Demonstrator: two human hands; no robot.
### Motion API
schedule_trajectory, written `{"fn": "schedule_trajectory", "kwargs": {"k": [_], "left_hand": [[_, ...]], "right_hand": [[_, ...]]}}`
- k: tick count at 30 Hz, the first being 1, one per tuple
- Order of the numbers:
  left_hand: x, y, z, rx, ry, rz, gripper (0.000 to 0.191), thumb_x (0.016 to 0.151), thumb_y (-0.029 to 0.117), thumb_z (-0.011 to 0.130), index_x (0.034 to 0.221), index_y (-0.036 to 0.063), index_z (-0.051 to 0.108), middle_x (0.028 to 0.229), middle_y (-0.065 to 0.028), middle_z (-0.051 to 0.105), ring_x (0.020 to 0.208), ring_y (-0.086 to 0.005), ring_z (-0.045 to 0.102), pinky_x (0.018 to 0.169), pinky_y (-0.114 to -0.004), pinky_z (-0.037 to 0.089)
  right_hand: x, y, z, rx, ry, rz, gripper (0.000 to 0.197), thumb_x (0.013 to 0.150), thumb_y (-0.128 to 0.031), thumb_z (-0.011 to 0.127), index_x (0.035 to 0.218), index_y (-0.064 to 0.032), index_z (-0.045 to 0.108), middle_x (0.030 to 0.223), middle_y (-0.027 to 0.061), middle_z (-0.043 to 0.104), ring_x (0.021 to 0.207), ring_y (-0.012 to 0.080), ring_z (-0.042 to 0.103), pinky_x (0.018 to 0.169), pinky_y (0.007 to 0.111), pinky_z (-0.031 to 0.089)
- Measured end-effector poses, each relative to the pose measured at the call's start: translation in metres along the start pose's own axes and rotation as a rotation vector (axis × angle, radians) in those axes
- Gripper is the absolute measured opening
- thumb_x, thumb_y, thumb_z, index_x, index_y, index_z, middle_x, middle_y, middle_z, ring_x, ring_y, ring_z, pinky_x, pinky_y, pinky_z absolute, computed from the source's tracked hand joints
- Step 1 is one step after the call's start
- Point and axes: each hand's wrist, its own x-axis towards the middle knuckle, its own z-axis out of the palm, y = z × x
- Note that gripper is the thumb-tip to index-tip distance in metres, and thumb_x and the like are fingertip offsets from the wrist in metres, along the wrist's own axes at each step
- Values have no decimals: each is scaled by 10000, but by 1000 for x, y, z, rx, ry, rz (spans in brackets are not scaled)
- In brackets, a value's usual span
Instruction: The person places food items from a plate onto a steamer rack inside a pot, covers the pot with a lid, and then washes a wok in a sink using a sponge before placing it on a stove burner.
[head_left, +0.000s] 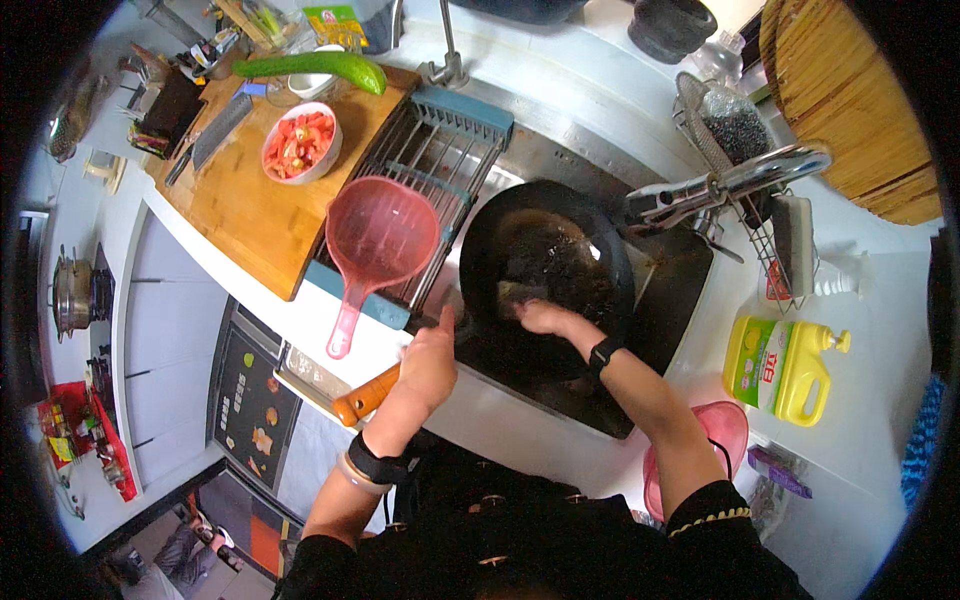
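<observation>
A dark wok (551, 196) sits over the sink (667, 300), tilted, with some wet gleams inside it. My left hand (429, 367) is closed around its wooden handle (367, 397), index finger stretched towards the wok's rim. Inside the wok, my right hand (546, 317) presses a blurred scouring pad (517, 295) against the lower left of the bowl. The pad's exact kind is unclear. Beside the wok, a pink plastic ladle (382, 232) rests on a metal drain rack (442, 157) laid across the sink.
A chrome faucet (720, 184) reaches in from the right. The wooden cutting board (232, 225) bears a bowl of chopped tomatoes (301, 142), a cleaver (223, 131) and a green gourd (315, 66). A yellow detergent jug (780, 367) stands at right. Another person (180, 555) is low at left.
</observation>
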Motion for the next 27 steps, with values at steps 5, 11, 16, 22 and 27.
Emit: {"fn": "schedule_trajectory", "kwargs": {"k": [5, 11, 16, 22, 27], "left_hand": [[5, 5, 1, 63, -24, 29, 670, 634, -52, 515, 1241, 12, 241, 816, -179, 579, 779, -318, 575, 678, -400, 469], [6, 4, -4, 93, -37, 29, 692, 618, -61, 527, 1241, -12, 230, 795, -185, 576, 757, -312, 579, 653, -377, 481], [7, -7, -3, 48, -47, -6, 705, 616, -62, 524, 1249, -22, 216, 790, -190, 575, 745, -319, 579, 655, -375, 482], [9, 1, -5, 34, -57, -2, 700, 606, -79, 522, 1241, -13, 236, 793, -197, 578, 752, -326, 579, 654, -382, 481], [8, 4, -4, 19, 0, 47, 656, 602, -91, 513, 1212, -14, 284, 776, -211, 576, 753, -342, 573, 658, -395, 476]], "right_hand": [[42, -13, 19, 526, 317, -285, 523, 881, -406, 248, 1168, 13, 370, 1171, 207, 422, 1087, 292, 403, 904, 333, 312], [80, -19, -49, 533, 465, -338, 554, 890, -403, 220, 1219, 36, 298, 1217, 180, 396, 1118, 230, 376, 944, 298, 269], [66, -16, -81, 379, 450, 217, 591, 872, -405, 165, 1259, 39, 211, 1262, 246, 288, 1184, 329, 275, 980, 376, 227], [50, 45, -39, 204, 236, 509, 563, 886, -341, 191, 1308, -18, 7, 1283, 203, 280, 1125, 344, 351, 897, 372, 334], [55, 30, -32, 259, 223, 265, 570, 880, -387, 146, 1312, -48, -10, 1351, 143, 165, 1207, 319, 238, 972, 363, 243]]}}
